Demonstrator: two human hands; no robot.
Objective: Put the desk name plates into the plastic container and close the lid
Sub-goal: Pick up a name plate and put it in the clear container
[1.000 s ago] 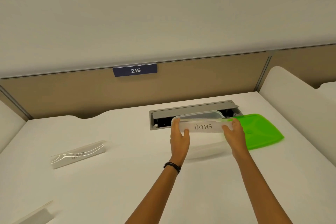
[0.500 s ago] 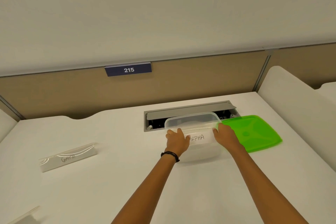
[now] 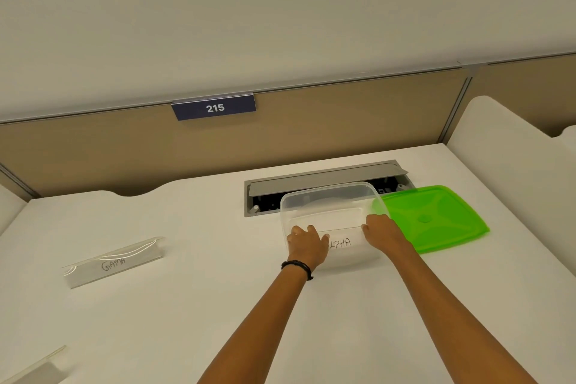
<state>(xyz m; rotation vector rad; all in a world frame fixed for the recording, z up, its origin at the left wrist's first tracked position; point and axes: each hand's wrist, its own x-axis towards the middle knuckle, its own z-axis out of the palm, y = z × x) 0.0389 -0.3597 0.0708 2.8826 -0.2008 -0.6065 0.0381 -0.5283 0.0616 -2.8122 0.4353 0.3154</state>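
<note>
A clear plastic container [image 3: 330,196] stands open on the white desk [image 3: 218,321]. Inside it lies the name plate marked ALPHA [image 3: 343,241], low against the near wall. My left hand [image 3: 307,245] grips the plate's left end and my right hand [image 3: 381,232] grips its right end, both reaching over the container's near rim. The green lid [image 3: 436,218] lies flat on the desk just right of the container. A second plate marked GAMA [image 3: 113,262] stands on the desk at the left. A third plate [image 3: 34,368] shows partly at the bottom left corner.
A grey cable hatch [image 3: 324,178] is sunk into the desk right behind the container, its flap raised. A tan partition with a blue sign reading 215 [image 3: 215,107] closes the back. A white divider [image 3: 514,165] rises at the right.
Both hands have lowered the ALPHA plate from above the container's rim down into the container. The view has shifted slightly.
</note>
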